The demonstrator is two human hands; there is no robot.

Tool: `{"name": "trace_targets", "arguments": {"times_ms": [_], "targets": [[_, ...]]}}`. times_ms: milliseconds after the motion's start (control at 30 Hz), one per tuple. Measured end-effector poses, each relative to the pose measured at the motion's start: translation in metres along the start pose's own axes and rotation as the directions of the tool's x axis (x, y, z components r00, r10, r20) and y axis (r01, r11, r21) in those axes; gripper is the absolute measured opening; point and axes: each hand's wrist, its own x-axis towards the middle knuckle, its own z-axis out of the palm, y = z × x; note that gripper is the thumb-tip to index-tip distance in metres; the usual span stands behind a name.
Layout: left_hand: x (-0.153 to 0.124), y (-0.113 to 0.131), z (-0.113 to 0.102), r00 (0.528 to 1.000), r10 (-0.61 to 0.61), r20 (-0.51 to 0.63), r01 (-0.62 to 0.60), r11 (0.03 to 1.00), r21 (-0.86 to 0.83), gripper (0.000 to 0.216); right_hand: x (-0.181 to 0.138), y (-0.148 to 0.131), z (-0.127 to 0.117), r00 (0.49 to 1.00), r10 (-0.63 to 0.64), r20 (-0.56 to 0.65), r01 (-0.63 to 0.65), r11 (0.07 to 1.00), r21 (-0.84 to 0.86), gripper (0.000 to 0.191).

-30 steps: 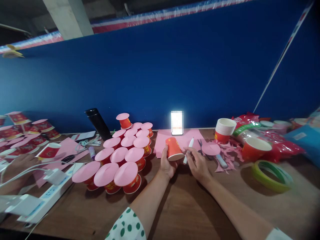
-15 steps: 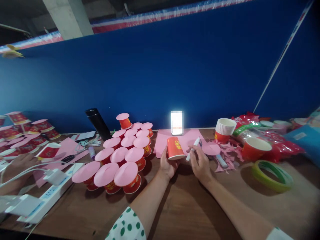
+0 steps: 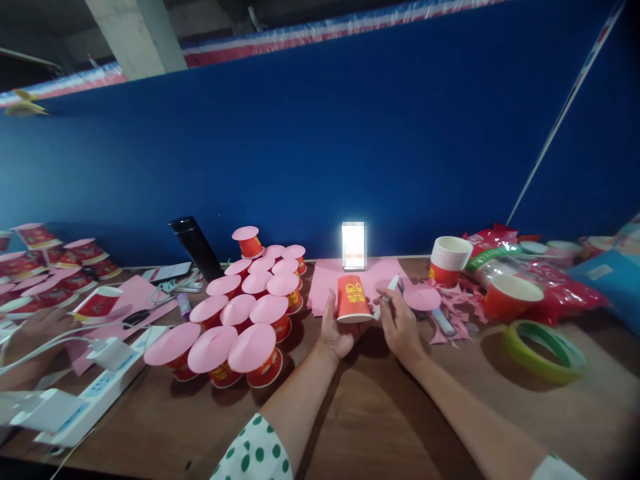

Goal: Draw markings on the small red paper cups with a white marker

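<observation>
Plainly, the red cup (image 3: 353,297) sits within the left fingers (image 3: 330,308).

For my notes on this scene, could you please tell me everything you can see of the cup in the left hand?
The red cup looks like paper, with yellow lettering and a pale rim. The left hand holds it rim downward, slightly tilted, in front of the pink sheets. Its inside is hidden.

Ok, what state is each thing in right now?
Held cup, in left hand, rim down
White pen, in right hand, partly hidden
Device screen, lit
Disc-topped cups, standing in rows
Stacked cups, nested, open ends up
Tape roll, lying flat
Power strip, plugs inserted
Black flask, closed
</observation>
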Motion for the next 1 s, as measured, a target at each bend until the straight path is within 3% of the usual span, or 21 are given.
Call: {"name": "trace_targets", "arguments": {"times_ms": [200, 600, 833, 1000], "targets": [[0.0001, -0.0009, 0.0021, 0.999, 0.032, -0.020, -0.031, 0.999, 0.035, 0.040, -0.0001, 0.0000, 0.0001, 1.000, -0.003, -0.004, 0.003, 1.000, -0.004, 0.027], [0.0017, 0.0004, -0.0018, 0.999, -0.042, 0.026, 0.041, 0.999, 0.014, 0.047, 0.0000, 0.0045, 0.0024, 1.000, -0.024, 0.002, 0.024, 1.000, 0.019, 0.026], [-0.0004, -0.0003, -0.0004, 1.000, -0.003, -0.022, 0.002, 1.000, -0.023, 0.054, 0.0004, 0.0016, 0.0007, 1.000, -0.018, 0.016, 0.018, 1.000, -0.019, 0.027], [0.0003, -0.0015, 0.0000, 1.000, 0.031, -0.006, -0.031, 1.000, 0.000, 0.041, 0.0007, 0.0004, 0.0002, 0.999, -0.033, 0.007, 0.033, 0.999, -0.027, 0.026]]}}
